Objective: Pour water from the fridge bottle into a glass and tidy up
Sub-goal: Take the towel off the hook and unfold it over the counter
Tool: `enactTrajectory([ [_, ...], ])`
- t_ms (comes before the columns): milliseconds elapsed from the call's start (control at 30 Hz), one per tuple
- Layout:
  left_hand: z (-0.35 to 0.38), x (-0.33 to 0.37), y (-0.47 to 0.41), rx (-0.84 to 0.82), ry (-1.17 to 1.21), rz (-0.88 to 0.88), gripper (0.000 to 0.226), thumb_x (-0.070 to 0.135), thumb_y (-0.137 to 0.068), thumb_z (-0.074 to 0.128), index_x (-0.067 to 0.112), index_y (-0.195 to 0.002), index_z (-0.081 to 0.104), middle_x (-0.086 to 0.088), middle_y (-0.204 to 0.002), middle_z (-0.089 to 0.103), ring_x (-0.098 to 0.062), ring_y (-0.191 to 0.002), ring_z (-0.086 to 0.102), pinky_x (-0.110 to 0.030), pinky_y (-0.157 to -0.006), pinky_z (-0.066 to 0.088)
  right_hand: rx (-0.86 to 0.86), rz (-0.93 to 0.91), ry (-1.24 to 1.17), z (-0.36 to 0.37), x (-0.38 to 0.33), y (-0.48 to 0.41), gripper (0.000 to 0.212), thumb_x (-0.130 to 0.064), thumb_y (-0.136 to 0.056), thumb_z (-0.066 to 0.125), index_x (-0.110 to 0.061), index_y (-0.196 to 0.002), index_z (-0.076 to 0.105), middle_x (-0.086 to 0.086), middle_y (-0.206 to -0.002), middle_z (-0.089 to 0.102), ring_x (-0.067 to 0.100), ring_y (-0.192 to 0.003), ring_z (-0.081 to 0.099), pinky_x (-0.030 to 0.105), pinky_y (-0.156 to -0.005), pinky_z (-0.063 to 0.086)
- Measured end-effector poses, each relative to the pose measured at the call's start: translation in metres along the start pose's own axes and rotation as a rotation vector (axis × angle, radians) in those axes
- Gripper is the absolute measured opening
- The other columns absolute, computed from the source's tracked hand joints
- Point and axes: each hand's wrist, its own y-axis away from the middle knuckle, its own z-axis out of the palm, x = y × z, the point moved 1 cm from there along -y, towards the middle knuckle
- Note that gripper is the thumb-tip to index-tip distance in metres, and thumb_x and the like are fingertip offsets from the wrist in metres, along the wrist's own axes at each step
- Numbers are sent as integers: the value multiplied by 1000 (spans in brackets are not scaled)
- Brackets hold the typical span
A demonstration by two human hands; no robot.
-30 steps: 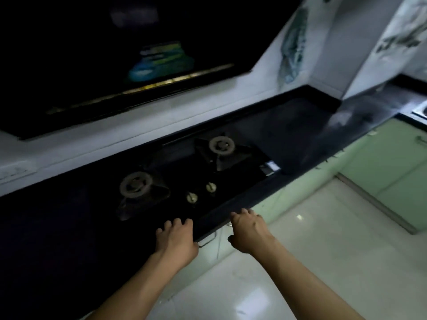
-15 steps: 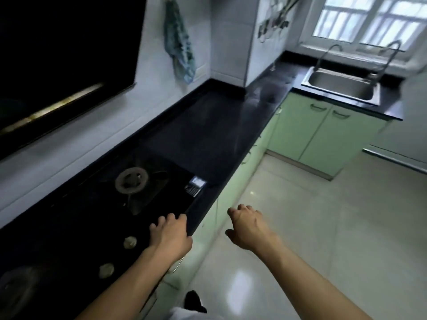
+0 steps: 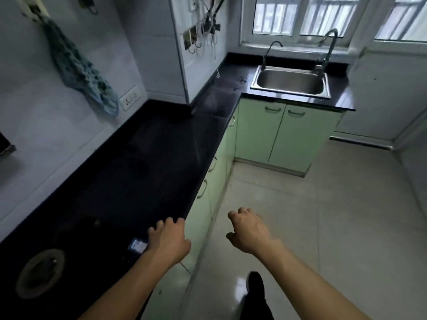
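Note:
No bottle, glass or fridge shows in the head view. My left hand (image 3: 169,241) hovers over the front edge of the black counter (image 3: 157,162), fingers curled loosely, holding nothing. My right hand (image 3: 248,229) hangs in the air over the floor to the right of the counter, fingers loosely curled and empty. Both forearms reach in from the bottom of the frame.
A gas burner (image 3: 40,272) sits at the lower left of the counter. A steel sink (image 3: 291,82) with two taps lies under the window. Pale green cabinets (image 3: 277,132) run below. A blue cloth (image 3: 78,68) hangs on the wall. Tiled floor (image 3: 335,215) spreads to the right.
The view has swung right from the stove toward the sink and window. Both hands have left the counter edge over the stove and now sit further right, still empty.

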Motion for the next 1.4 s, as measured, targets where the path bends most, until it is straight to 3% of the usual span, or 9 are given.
enactTrajectory([
  [133,-31,33,-51,38,80,-137,40,44,-92,49,22,-125,49,-6,-128,53,-27,-117,49,-43,-97,40,3,-165,50,-36,46,-71,40,-37,-92,62,-13,-123,54,13,-118,57,34,-113,53,42,-90,45],
  [333,-75,48,-90,105,189,-322,37,46,-91,53,23,-121,51,-4,-123,56,-26,-114,52,-42,-95,42,-21,-393,130,-88,59,-161,40,-38,-91,62,-13,-121,54,12,-115,59,32,-110,55,41,-88,47],
  [500,-100,29,-123,127,238,-453,41,50,-92,52,23,-122,50,-4,-125,56,-26,-116,51,-42,-98,42,-2,-535,126,-117,40,-231,42,-40,-90,62,-19,-126,54,7,-116,58,29,-110,55,40,-91,48],
  [833,-159,-20,-228,175,283,-511,38,51,-93,52,25,-120,50,-3,-125,55,-25,-116,52,-42,-101,42,-41,-580,188,-166,16,-355,38,-40,-92,61,-17,-120,53,7,-118,55,29,-113,52,38,-90,44],
  [1000,-190,-45,-263,181,293,-596,48,52,-94,49,24,-133,46,-5,-133,52,-26,-123,49,-42,-104,39,-79,-651,182,-188,-2,-420,40,-43,-92,60,-17,-122,52,8,-122,54,29,-116,51,40,-94,45],
  [1400,-233,-64,-315,164,303,-1069,57,51,-93,52,21,-140,42,-8,-140,50,-30,-129,45,-44,-110,33,-150,-1125,271,-224,-79,-565,51,-46,-91,59,-19,-134,50,9,-130,54,28,-122,50,39,-99,46],
])
